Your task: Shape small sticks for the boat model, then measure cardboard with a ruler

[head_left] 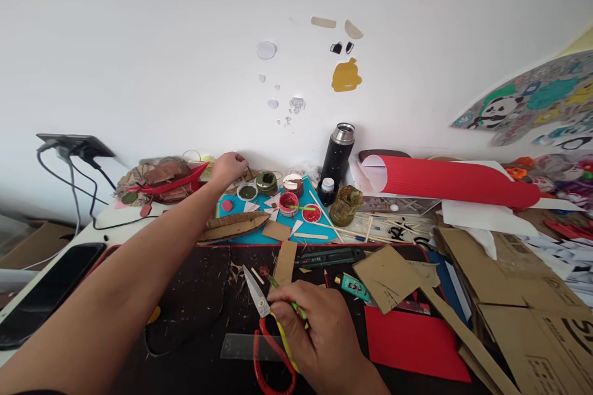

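Note:
My right hand (319, 321) is closed round a green-handled paintbrush (274, 282) with a brown-stained tip. Under that hand lie open scissors (260, 302) with red and yellow handles; whether the fingers also touch them I cannot tell. My left arm stretches to the back of the desk, where my left hand (230, 166) has its fingers curled, what is in them being hidden. Beside it stand an open jar of dark green paint (267, 183) and its lid (247, 192). A boat-shaped cardboard piece (236, 226) lies in front, partly behind my left forearm.
A blue sheet (252, 237) carries a red paint jar (288, 203) and cardboard scraps. A black thermos (337, 157) and a murky water cup (346, 205) stand behind. A utility knife (330, 257), red card (414, 345) and cardboard (386, 276) lie rightward; a phone (50, 293) lies left.

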Demonstrator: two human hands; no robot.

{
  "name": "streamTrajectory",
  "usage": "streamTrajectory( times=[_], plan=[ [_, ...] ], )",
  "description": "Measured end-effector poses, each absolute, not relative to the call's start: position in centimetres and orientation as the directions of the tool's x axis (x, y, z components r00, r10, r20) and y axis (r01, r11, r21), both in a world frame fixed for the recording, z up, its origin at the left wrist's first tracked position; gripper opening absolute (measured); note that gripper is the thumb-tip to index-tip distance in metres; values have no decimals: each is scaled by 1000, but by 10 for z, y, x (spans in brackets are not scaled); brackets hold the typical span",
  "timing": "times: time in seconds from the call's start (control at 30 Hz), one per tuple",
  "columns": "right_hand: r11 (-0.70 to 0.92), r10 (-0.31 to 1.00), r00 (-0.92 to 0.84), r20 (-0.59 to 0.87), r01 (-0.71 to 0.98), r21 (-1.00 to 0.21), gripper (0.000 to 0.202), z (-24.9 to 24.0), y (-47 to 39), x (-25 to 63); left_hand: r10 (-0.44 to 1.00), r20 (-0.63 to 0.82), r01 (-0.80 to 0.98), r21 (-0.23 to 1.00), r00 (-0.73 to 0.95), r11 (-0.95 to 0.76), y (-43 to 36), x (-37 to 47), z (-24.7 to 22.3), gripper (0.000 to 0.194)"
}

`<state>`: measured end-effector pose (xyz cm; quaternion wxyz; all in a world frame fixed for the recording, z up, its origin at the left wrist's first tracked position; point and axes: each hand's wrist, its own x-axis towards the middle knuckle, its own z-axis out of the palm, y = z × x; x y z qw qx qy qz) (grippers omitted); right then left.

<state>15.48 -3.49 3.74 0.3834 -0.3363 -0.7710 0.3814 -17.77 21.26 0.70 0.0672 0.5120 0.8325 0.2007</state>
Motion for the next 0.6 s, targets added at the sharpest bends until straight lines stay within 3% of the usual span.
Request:
streamTrajectory(
  times=[0.6],
  plan=[
    [537, 793, -476, 380, 252, -805, 38, 37, -36, 153, 830, 218, 817, 418, -514, 397, 200, -185, 17, 31]
  ],
)
